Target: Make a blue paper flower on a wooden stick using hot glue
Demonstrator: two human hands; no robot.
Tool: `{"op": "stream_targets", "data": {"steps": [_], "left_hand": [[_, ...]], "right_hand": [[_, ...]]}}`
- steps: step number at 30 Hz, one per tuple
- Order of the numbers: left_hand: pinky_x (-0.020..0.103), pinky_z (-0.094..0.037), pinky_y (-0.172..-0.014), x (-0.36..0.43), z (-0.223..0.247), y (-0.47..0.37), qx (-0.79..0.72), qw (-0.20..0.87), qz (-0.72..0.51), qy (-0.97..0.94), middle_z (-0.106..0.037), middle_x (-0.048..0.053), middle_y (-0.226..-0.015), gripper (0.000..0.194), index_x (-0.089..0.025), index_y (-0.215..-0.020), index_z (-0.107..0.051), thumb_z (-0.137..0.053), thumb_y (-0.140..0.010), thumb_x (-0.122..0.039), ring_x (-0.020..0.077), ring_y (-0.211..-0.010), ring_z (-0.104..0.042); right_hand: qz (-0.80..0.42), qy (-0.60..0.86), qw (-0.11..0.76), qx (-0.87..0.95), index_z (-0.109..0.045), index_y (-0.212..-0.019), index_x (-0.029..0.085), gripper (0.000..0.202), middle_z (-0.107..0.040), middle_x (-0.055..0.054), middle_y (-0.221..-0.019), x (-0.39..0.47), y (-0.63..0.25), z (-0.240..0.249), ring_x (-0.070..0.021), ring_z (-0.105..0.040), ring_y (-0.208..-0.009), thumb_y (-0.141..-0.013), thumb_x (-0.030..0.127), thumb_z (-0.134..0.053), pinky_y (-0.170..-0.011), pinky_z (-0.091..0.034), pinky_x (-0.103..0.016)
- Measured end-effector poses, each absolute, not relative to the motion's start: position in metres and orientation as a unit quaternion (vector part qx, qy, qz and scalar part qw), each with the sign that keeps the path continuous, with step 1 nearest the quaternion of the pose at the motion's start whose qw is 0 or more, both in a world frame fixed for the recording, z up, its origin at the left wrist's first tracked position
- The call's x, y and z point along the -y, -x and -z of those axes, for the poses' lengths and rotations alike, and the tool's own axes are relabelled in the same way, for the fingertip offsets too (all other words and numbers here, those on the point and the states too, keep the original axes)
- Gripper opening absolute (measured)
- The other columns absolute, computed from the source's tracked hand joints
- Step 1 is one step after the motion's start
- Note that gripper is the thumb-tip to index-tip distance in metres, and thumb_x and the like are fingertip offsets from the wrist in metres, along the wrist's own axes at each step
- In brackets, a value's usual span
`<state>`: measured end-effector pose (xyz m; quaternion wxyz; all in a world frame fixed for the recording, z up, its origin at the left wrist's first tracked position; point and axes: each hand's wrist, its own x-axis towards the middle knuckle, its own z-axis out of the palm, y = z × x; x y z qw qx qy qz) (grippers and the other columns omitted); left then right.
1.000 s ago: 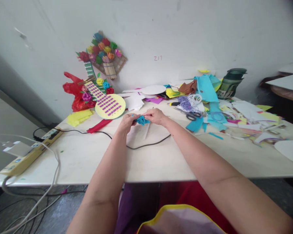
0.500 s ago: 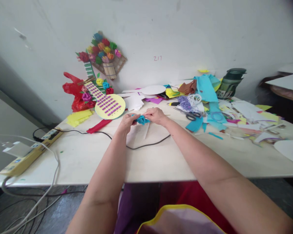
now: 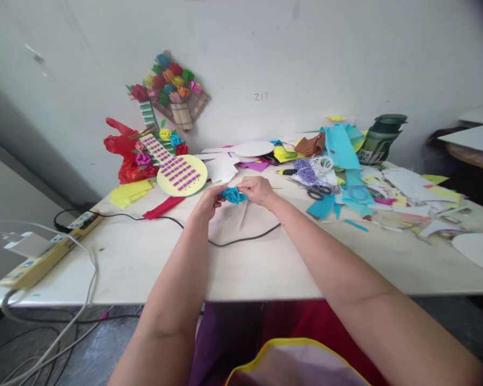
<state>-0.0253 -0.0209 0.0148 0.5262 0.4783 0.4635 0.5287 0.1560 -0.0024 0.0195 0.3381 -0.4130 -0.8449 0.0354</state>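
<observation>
Between my two hands, just above the table, is a blue crepe paper flower (image 3: 234, 195) with ruffled, rolled petals. My left hand (image 3: 212, 201) pinches it from the left, fingers curled. From the right, the fingertips of my right hand (image 3: 257, 190) are closed on the flower's edge, where a bit of blue paper sticks out. A thin white stick (image 3: 243, 214) lies or hangs just below the flower; whether it is joined to the flower I cannot tell. A black cable (image 3: 245, 240) runs across the table nearer to me.
A yellow paper guitar (image 3: 183, 176), a red crepe strip (image 3: 163, 208) and a power strip (image 3: 50, 254) are on the left. To the right lie scissors (image 3: 319, 192), a yarn bundle (image 3: 306, 170), paper scraps (image 3: 410, 195) and a green bottle (image 3: 380, 140).
The blue flower has turned slightly in my fingers and shows more of its petals. Both hands have stayed in nearly the same place.
</observation>
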Motion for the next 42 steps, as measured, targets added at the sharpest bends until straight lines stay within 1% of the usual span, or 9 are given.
{"op": "stream_targets", "data": {"steps": [3, 5, 7, 10, 18, 27, 31, 34, 42], "left_hand": [[0.025, -0.039, -0.058, 0.023, -0.016, 0.028, -0.407, 0.519, -0.514, -0.549, -0.066, 0.004, -0.073, 0.022, -0.016, -0.071, -0.067, -0.071, -0.056, -0.032, 0.0152, -0.068, -0.058], [0.031, -0.045, -0.073, 0.023, -0.014, 0.029, -0.357, 0.511, -0.501, -0.6, -0.069, 0.005, -0.077, 0.022, -0.016, -0.074, -0.068, -0.073, -0.055, -0.027, 0.0184, -0.076, -0.061], [0.035, -0.045, -0.081, 0.023, -0.012, 0.028, -0.327, 0.506, -0.499, -0.624, -0.07, 0.005, -0.08, 0.022, -0.016, -0.076, -0.069, -0.076, -0.057, -0.025, 0.019, -0.077, -0.063], [0.036, -0.048, -0.08, 0.023, -0.009, 0.025, -0.314, 0.503, -0.5, -0.631, -0.071, 0.005, -0.078, 0.023, -0.016, -0.076, -0.069, -0.08, -0.061, -0.029, 0.019, -0.073, -0.064], [0.033, -0.052, -0.073, 0.025, -0.009, 0.018, -0.318, 0.478, -0.522, -0.631, -0.071, 0.005, -0.074, 0.029, -0.015, -0.075, -0.07, -0.085, -0.058, -0.035, 0.0177, -0.069, -0.065], [0.033, -0.052, -0.074, 0.024, -0.008, 0.023, -0.3, 0.495, -0.527, -0.623, -0.07, 0.004, -0.077, 0.03, -0.016, -0.077, -0.067, -0.085, -0.058, -0.031, 0.0174, -0.072, -0.064], [0.036, -0.052, -0.078, 0.026, -0.013, 0.023, -0.326, 0.53, -0.545, -0.562, -0.068, 0.005, -0.073, 0.03, -0.016, -0.073, -0.064, -0.071, -0.072, -0.045, 0.0198, -0.074, -0.066], [0.035, -0.052, -0.076, 0.024, -0.013, 0.023, -0.345, 0.534, -0.562, -0.529, -0.067, 0.006, -0.069, 0.034, -0.017, -0.071, -0.062, -0.063, -0.077, -0.05, 0.0208, -0.074, -0.066], [0.035, -0.05, -0.079, 0.017, -0.003, 0.026, -0.357, 0.501, -0.544, -0.57, -0.069, 0.009, -0.073, 0.055, -0.014, -0.079, -0.064, -0.057, -0.076, -0.069, 0.0219, -0.079, -0.068]], "right_hand": [[-0.077, 0.397, 0.375, 0.834, -0.078, -0.094, 0.022, 0.025, -0.071, -0.002, -0.084, -0.003, -0.159, -0.016, -0.0128, -0.061, -0.076, -0.083, 0.02, -0.056, -0.065, -0.04, -0.022], [-0.103, 0.38, 0.398, 0.828, -0.078, -0.095, 0.022, 0.025, -0.071, -0.002, -0.082, -0.006, -0.16, -0.015, -0.0125, -0.061, -0.076, -0.083, 0.02, -0.055, -0.066, -0.041, -0.022], [-0.119, 0.369, 0.413, 0.824, -0.078, -0.095, 0.023, 0.025, -0.071, -0.001, -0.081, -0.007, -0.16, -0.014, -0.0126, -0.061, -0.076, -0.083, 0.019, -0.056, -0.067, -0.041, -0.022], [-0.136, 0.368, 0.419, 0.819, -0.079, -0.093, 0.022, 0.023, -0.071, -0.002, -0.08, -0.009, -0.16, -0.013, -0.0131, -0.062, -0.076, -0.081, 0.019, -0.059, -0.067, -0.042, -0.022], [-0.182, 0.34, 0.443, 0.81, -0.079, -0.089, 0.022, 0.021, -0.072, -0.001, -0.075, -0.013, -0.162, -0.011, -0.0134, -0.064, -0.072, -0.079, 0.019, -0.061, -0.069, -0.047, -0.024], [-0.208, 0.315, 0.461, 0.803, -0.079, -0.086, 0.022, 0.02, -0.072, 0.0, -0.073, -0.013, -0.164, -0.012, -0.013, -0.065, -0.074, -0.078, 0.018, -0.061, -0.07, -0.048, -0.023], [-0.222, 0.333, 0.442, 0.802, -0.079, -0.089, 0.02, 0.021, -0.073, -0.002, -0.077, -0.009, -0.165, -0.016, -0.014, -0.066, -0.077, -0.078, 0.018, -0.061, -0.072, -0.049, -0.024], [-0.229, 0.342, 0.436, 0.8, -0.079, -0.09, 0.02, 0.022, -0.073, -0.002, -0.077, -0.007, -0.165, -0.017, -0.0143, -0.066, -0.078, -0.078, 0.017, -0.061, -0.072, -0.049, -0.024], [-0.24, 0.373, 0.407, 0.798, -0.078, -0.092, 0.013, 0.023, -0.074, -0.006, -0.079, -0.005, -0.168, -0.019, -0.015, -0.066, -0.073, -0.078, 0.019, -0.061, -0.069, -0.048, -0.024]]}}
